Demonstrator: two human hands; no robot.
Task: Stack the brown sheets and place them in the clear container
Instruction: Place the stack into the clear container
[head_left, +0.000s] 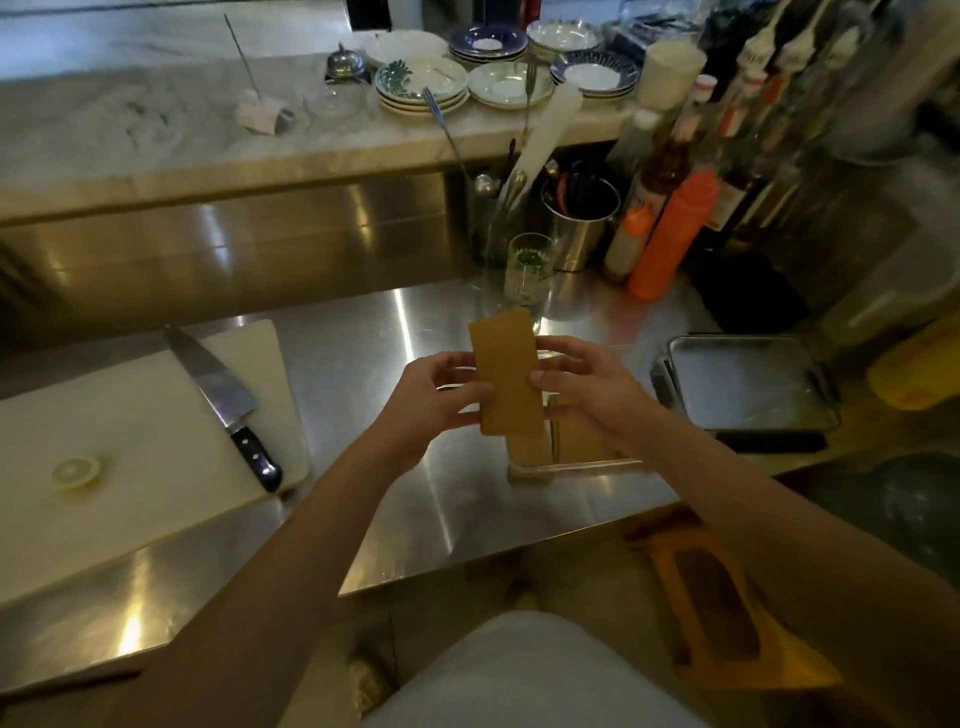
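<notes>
A stack of brown sheets (508, 374), rectangular and held upright, hangs above the steel counter. My left hand (428, 402) grips its left edge and my right hand (587, 387) grips its right edge. Right below and behind the hands stands the clear container (576, 465), with more brown sheets (530, 447) visible through its wall. My right hand hides the container's upper part.
A white cutting board (130, 431) on the left carries a chef's knife (223, 395) and a lemon slice (77, 472). A metal tray (748, 384) lies right of the container. Behind are a glass (527, 270), an orange squeeze bottle (670, 239), utensil pots and stacked plates (421, 83).
</notes>
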